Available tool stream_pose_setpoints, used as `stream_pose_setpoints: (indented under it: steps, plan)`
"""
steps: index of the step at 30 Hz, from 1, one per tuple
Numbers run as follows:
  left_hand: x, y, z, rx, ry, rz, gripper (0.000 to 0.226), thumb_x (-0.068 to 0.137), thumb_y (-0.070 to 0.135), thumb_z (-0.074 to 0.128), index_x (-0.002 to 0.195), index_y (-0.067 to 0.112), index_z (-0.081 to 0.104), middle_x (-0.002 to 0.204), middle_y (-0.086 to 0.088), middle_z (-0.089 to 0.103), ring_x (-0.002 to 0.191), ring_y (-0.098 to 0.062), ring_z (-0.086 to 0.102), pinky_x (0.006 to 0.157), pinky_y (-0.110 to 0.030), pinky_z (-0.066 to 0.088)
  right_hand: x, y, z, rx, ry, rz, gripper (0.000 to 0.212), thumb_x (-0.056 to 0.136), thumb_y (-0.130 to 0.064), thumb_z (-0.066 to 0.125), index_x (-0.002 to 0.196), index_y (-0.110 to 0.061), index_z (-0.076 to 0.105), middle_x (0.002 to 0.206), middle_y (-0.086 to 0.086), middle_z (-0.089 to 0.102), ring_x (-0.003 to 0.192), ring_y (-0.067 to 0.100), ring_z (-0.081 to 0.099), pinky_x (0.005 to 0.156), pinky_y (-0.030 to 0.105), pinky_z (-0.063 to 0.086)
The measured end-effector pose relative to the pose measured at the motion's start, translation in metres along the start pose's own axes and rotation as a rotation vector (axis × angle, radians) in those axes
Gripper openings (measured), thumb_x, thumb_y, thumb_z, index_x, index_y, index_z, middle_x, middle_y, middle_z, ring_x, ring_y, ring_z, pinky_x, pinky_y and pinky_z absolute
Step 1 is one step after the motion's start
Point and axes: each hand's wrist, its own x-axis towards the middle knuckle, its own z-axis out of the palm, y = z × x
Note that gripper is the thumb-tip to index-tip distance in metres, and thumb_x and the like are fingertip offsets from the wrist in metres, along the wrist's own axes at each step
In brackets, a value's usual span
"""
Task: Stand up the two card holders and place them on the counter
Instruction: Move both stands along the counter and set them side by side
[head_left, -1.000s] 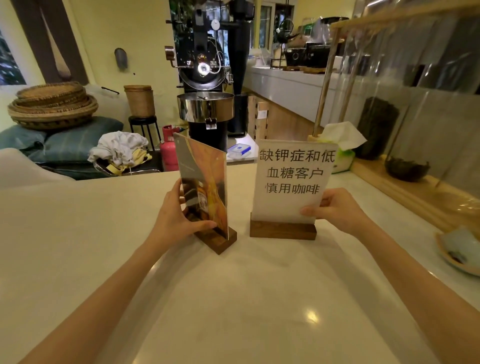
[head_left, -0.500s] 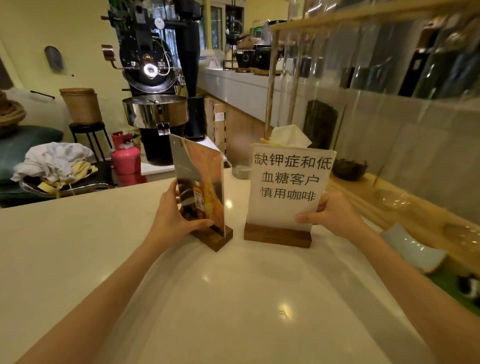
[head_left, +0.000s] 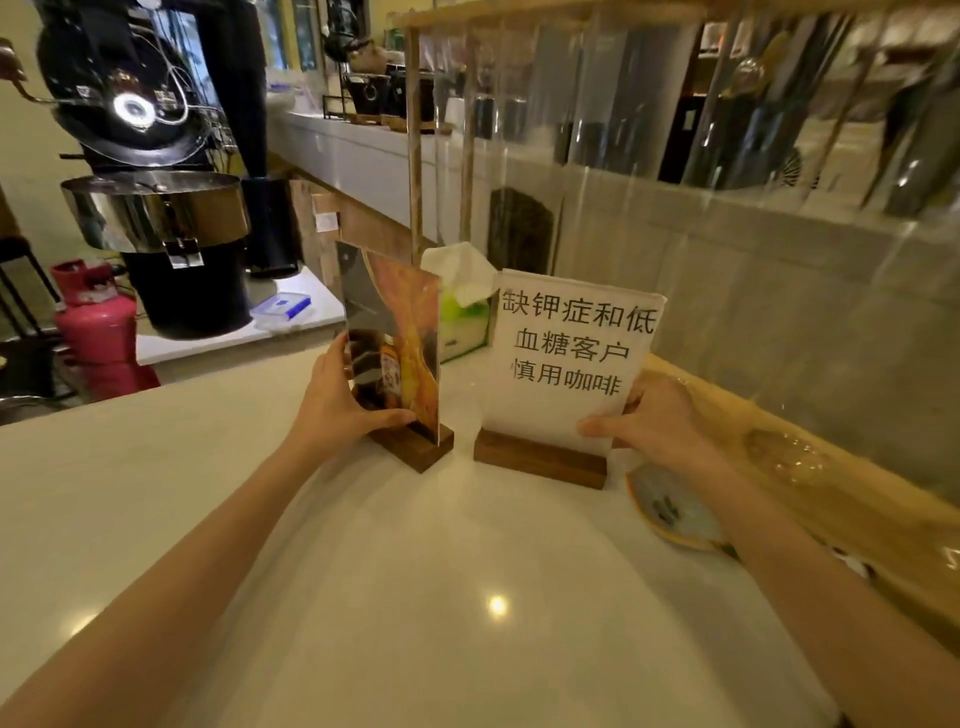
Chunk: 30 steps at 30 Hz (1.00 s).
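Note:
Two card holders stand upright on the pale counter (head_left: 415, 597), each a clear sheet in a dark wooden base. The left card holder (head_left: 400, 332) carries an orange picture and is turned edge-on toward me; my left hand (head_left: 337, 405) grips its lower left side, thumb across the front. The right card holder (head_left: 569, 358) shows a white card with black Chinese writing facing me. My right hand (head_left: 649, 421) holds its lower right corner. The two wooden bases sit a short gap apart.
A small dish (head_left: 670, 512) lies on the counter under my right forearm. A tissue box (head_left: 462, 312) stands behind the holders. A wooden ledge with a clear screen (head_left: 779, 457) runs along the right. A black coffee roaster (head_left: 156, 208) and a pink gas cylinder (head_left: 98, 332) stand beyond the counter's far edge.
The camera has swung right and closer. Both hands stay on the upright holders, which now stand nearer the right-hand ledge and the dish.

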Motion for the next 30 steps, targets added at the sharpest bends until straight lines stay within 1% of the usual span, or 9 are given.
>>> stream_pose_setpoints:
  steps: [2, 5, 6, 11, 14, 18, 22, 24, 30]
  plan:
    - [0.009, 0.007, 0.013, -0.015, -0.010, 0.017, 0.109, 0.049, 0.028, 0.087, 0.137, 0.017, 0.024, 0.139, -0.008, 0.041, 0.117, -0.015, 0.045, 0.098, -0.032, 0.042, 0.002, 0.004, -0.005, -0.024, 0.018, 0.004, 0.038, 0.061, -0.010, 0.080, 0.098, -0.006, 0.070, 0.110, 0.010, 0.070, 0.084, 0.017, 0.066, 0.076, 0.038, 0.057]
    - [0.021, 0.018, 0.032, -0.021, -0.023, 0.049, 0.106, 0.052, 0.024, 0.086, 0.138, 0.014, 0.023, 0.139, -0.011, 0.042, 0.124, -0.022, 0.044, 0.103, -0.035, 0.038, 0.003, 0.010, -0.011, -0.034, 0.064, 0.030, 0.036, 0.063, -0.009, 0.079, 0.097, -0.004, 0.070, 0.106, 0.012, 0.071, 0.068, 0.012, 0.062, 0.054, 0.016, 0.052]
    - [0.024, 0.022, 0.037, -0.027, -0.029, 0.059, 0.104, 0.053, 0.021, 0.085, 0.137, 0.014, 0.023, 0.140, -0.011, 0.042, 0.126, -0.024, 0.042, 0.103, -0.035, 0.036, 0.003, 0.012, -0.013, -0.032, 0.094, 0.036, 0.036, 0.063, -0.008, 0.079, 0.098, -0.003, 0.070, 0.106, 0.012, 0.071, 0.068, 0.012, 0.062, 0.051, 0.014, 0.049]
    - [0.044, 0.030, 0.063, -0.022, -0.067, 0.076, 0.105, 0.055, 0.021, 0.084, 0.138, 0.020, 0.020, 0.143, -0.010, 0.038, 0.130, -0.027, 0.040, 0.105, -0.042, 0.038, 0.005, 0.015, -0.021, -0.070, 0.194, 0.077, 0.038, 0.066, -0.010, 0.077, 0.102, -0.002, 0.068, 0.113, 0.013, 0.068, 0.094, 0.021, 0.064, 0.069, 0.025, 0.046]
    - [0.055, 0.029, 0.078, -0.010, -0.085, 0.083, 0.108, 0.054, 0.020, 0.085, 0.139, 0.018, 0.019, 0.144, -0.009, 0.036, 0.131, -0.026, 0.038, 0.106, -0.043, 0.036, 0.005, 0.018, -0.021, -0.067, 0.199, 0.094, 0.038, 0.066, -0.012, 0.077, 0.102, -0.003, 0.068, 0.113, 0.012, 0.069, 0.095, 0.022, 0.065, 0.072, 0.028, 0.050]
    - [0.069, 0.026, 0.093, 0.008, -0.106, 0.100, 0.120, 0.048, 0.027, 0.087, 0.141, 0.022, 0.013, 0.145, -0.010, 0.035, 0.132, -0.026, 0.037, 0.108, -0.046, 0.037, 0.004, 0.020, -0.021, -0.044, 0.219, 0.082, 0.034, 0.064, -0.011, 0.078, 0.097, -0.003, 0.070, 0.107, 0.012, 0.071, 0.079, 0.017, 0.063, 0.065, 0.027, 0.053]
    - [0.079, 0.028, 0.103, 0.032, -0.119, 0.112, 0.121, 0.047, 0.030, 0.087, 0.141, 0.024, 0.011, 0.145, -0.011, 0.034, 0.132, -0.028, 0.036, 0.109, -0.050, 0.036, 0.005, 0.022, -0.018, -0.050, 0.241, 0.076, 0.035, 0.064, -0.012, 0.078, 0.098, -0.004, 0.071, 0.107, 0.011, 0.071, 0.074, 0.015, 0.061, 0.063, 0.027, 0.053]
    - [0.082, 0.030, 0.108, 0.047, -0.125, 0.124, 0.121, 0.049, 0.029, 0.087, 0.142, 0.025, 0.009, 0.146, -0.011, 0.032, 0.133, -0.029, 0.034, 0.110, -0.050, 0.034, 0.006, 0.024, -0.017, -0.046, 0.259, 0.075, 0.035, 0.065, -0.012, 0.078, 0.099, -0.005, 0.070, 0.108, 0.011, 0.071, 0.076, 0.015, 0.061, 0.057, 0.020, 0.049]
    - [0.091, 0.038, 0.121, 0.072, -0.125, 0.161, 0.118, 0.052, 0.027, 0.085, 0.142, 0.025, 0.009, 0.145, -0.011, 0.034, 0.133, -0.029, 0.033, 0.111, -0.050, 0.032, 0.009, 0.029, -0.013, -0.048, 0.319, 0.070, 0.036, 0.068, -0.015, 0.076, 0.102, -0.007, 0.069, 0.112, 0.008, 0.070, 0.093, 0.021, 0.067, 0.058, 0.016, 0.047]
